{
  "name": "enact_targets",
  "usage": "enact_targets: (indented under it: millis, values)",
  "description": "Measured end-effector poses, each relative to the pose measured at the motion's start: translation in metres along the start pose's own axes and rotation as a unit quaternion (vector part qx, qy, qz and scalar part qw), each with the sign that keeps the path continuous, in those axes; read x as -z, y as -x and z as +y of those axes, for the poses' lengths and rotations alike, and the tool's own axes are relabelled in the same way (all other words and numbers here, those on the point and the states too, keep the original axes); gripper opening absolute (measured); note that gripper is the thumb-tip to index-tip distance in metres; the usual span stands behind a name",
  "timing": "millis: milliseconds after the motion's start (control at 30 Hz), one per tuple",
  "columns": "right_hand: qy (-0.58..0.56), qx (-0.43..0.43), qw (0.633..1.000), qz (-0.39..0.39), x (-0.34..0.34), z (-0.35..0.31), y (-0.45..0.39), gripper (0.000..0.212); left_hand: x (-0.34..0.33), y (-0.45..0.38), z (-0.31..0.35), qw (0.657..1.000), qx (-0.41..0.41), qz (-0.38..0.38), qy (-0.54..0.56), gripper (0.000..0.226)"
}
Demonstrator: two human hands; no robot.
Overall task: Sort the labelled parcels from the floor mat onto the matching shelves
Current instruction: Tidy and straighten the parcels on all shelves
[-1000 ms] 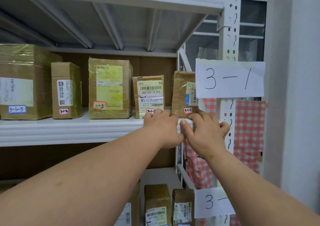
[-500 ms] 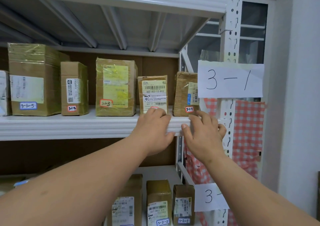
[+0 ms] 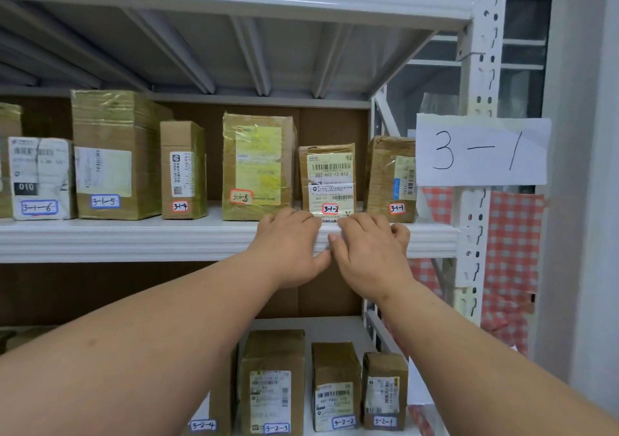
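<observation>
Both hands are lying on the front lip of the white steel shelf [image 3: 134,238], directly below the small brown cardboard parcel tagged 3-1-2 [image 3: 330,181]; the left hand [image 3: 288,248] is draping loosely bent fingers over the lip and is holding nothing; the right hand [image 3: 370,254] is doing likewise just to its right, the two thumbs nearly meeting.

The 3-1-2 parcel is standing upright near the right end of the shelf marked by the white paper sign reading 3-1 [image 3: 482,151]; it is sitting between the taller tape-wrapped brown box tagged 3-1-3 [image 3: 258,167] on its left and the brown box tagged 3-1-1 [image 3: 385,177] on its right, apart from both; whether the fingertips are touching its base cannot be told.

Handling judgement: the parcel is probably light, given its size; the cardboard walls are looking stiff enough to take a squeeze; the glossy tape and printed labels on the front are likely to be slippery; grip is therefore best taken on the two bare side faces, low down, with a palm under the base if lifting; a push on the upper front risks tipping it backward.
</observation>
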State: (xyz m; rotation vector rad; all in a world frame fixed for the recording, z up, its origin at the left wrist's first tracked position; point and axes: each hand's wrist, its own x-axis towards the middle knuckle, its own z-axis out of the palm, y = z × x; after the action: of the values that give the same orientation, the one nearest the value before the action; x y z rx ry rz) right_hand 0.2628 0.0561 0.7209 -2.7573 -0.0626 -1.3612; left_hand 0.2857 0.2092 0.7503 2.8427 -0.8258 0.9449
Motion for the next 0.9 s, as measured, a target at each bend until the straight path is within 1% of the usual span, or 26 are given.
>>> enact_targets:
  millis: [100,333,467,567,633,700,733,800,900]
  values:
    - [0.005,-0.008,1.000,-0.010,0.000,0.000,-0.001,0.040,-0.001,-0.003,0.000,1.000,0.005,-0.014,-0.004,0.063]
    - [0.014,-0.028,0.999,-0.025,-0.001,-0.001,-0.009,0.048,-0.002,-0.008,0.003,1.000,0.014,-0.022,0.001,0.061]
    - [0.020,-0.033,0.999,-0.030,-0.002,-0.001,-0.009,0.048,-0.002,-0.008,0.004,1.000,0.015,-0.025,0.007,0.060]
    - [0.009,-0.043,0.999,-0.021,0.001,-0.004,-0.007,0.043,-0.001,-0.004,0.001,1.000,-0.003,-0.023,0.016,0.063]
    - [-0.019,-0.046,0.999,0.010,0.002,-0.009,-0.003,0.037,0.002,0.002,-0.007,0.999,-0.036,-0.013,0.014,0.065]
    - [-0.032,-0.020,0.999,0.028,0.002,-0.018,0.001,0.039,0.005,0.013,-0.021,0.999,-0.052,0.010,0.006,0.065]
    - [-0.029,0.001,0.999,0.024,0.001,-0.025,0.001,0.042,0.005,0.019,-0.029,0.999,-0.050,0.022,0.003,0.063]
    - [-0.030,0.034,0.999,0.001,-0.001,-0.040,0.000,0.048,0.006,0.030,-0.046,0.999,-0.027,0.038,0.001,0.059]
    - [-0.041,0.069,0.997,-0.015,-0.005,-0.064,-0.007,0.049,0.008,0.043,-0.073,0.999,0.020,0.046,0.000,0.055]
